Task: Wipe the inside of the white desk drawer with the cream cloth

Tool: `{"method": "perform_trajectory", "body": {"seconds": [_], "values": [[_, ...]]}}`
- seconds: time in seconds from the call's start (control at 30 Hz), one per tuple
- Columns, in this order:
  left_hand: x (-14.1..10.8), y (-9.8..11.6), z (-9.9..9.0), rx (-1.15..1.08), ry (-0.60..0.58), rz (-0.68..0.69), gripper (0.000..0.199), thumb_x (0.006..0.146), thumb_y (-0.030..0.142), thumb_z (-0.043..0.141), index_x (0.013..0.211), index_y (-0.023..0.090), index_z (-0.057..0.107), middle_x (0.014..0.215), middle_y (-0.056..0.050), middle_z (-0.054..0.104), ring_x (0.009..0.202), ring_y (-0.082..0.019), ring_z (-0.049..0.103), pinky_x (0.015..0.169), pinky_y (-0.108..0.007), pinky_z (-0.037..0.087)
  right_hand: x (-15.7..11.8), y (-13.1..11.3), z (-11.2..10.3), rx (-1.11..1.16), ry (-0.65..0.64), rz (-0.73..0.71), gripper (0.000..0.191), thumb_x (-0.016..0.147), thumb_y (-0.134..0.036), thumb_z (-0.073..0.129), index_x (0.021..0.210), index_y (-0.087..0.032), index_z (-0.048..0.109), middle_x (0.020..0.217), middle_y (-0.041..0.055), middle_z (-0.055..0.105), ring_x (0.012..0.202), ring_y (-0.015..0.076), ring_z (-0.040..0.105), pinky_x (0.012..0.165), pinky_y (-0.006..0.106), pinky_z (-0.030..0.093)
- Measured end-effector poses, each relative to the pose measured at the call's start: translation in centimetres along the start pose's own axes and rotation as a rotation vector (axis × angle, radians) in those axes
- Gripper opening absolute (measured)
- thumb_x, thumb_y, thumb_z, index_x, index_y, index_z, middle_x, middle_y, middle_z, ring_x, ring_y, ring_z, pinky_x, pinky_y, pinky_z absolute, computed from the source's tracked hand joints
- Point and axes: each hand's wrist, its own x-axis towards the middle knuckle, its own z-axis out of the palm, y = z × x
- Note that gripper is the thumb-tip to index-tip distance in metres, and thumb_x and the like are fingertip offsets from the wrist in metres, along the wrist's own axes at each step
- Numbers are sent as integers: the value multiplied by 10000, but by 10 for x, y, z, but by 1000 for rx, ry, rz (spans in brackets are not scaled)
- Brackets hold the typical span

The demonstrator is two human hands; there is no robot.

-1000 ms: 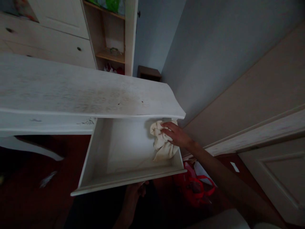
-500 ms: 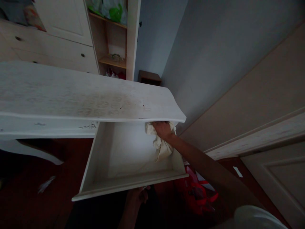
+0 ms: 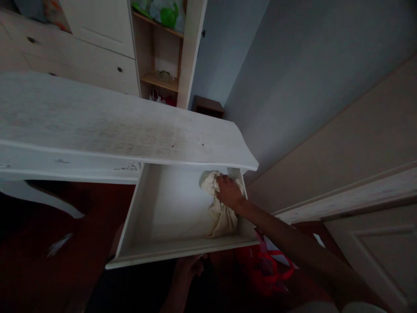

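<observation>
A pale cream cloth [image 3: 224,217] lies bunched in the right part of the pulled-out white drawer [image 3: 176,195]. My right hand [image 3: 229,191] is closed over its upper part, pressing it against the drawer floor by the right side wall. The cloth's loose end trails toward the drawer front. Below the front panel is my left hand [image 3: 189,267], its fingers curled at the panel's outer face; what they grip there is too dark to make out. The drawer belongs to a white table [image 3: 137,130] with dark smudges on its top.
Behind the table stands a white cabinet [image 3: 97,65] with open shelves holding bags. A grey wall [image 3: 293,78] runs along the right. A red bag [image 3: 270,267] sits on the dark red floor beside the drawer, and a white table leg [image 3: 52,200] curves down at left.
My right hand has drawn the cloth from the drawer's back right corner toward the front. My left hand stays below the front panel. The view has shifted slightly.
</observation>
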Motion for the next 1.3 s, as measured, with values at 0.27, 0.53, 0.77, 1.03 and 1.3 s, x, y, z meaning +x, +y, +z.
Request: {"method": "perform_trajectory", "body": {"seconds": [0.27, 0.53, 0.77, 1.03, 1.3], "values": [[5, -4, 0, -12, 14, -29, 370, 513, 456, 839, 625, 121, 727, 647, -86, 721, 398, -90, 506, 391, -213, 330, -60, -6, 8, -30, -191, -63, 546, 871, -435, 558, 1284, -82, 507, 1389, 256, 498, 1028, 326, 645, 792, 386, 522], [4, -4, -2, -24, -3, -1, 378, 527, 475, 839, 647, 130, 738, 657, -75, 730, 401, -88, 517, 394, -204, 346, -30, -6, 12, -194, -36, -308, 713, 866, -400, 554, 1488, -183, 282, 1577, 178, 281, 1238, 346, 499, 915, 462, 485], [7, -6, -5, 22, 28, -12, 412, 501, 505, 848, 626, 133, 723, 601, -62, 711, 376, -90, 505, 380, -205, 327, 24, 3, 1, -135, -22, -7, 547, 910, -265, 465, 1428, -127, 358, 1243, 235, 596, 1010, 302, 661, 766, 415, 547], [8, -7, -6, 0, 61, 1, 371, 486, 449, 855, 614, 131, 716, 622, -87, 720, 365, -102, 503, 370, -222, 327, 49, -4, -5, -104, -74, 134, 419, 916, -57, 320, 1280, 4, 518, 1051, 290, 680, 950, 290, 708, 754, 416, 573], [31, -29, -33, 19, -13, -59, 440, 410, 504, 850, 594, 133, 701, 617, -104, 714, 359, -135, 518, 356, -258, 362, 34, -10, 2, -175, -50, 76, 538, 940, -85, 328, 1474, -145, 304, 1330, 319, 533, 964, 293, 705, 689, 431, 589]]}}
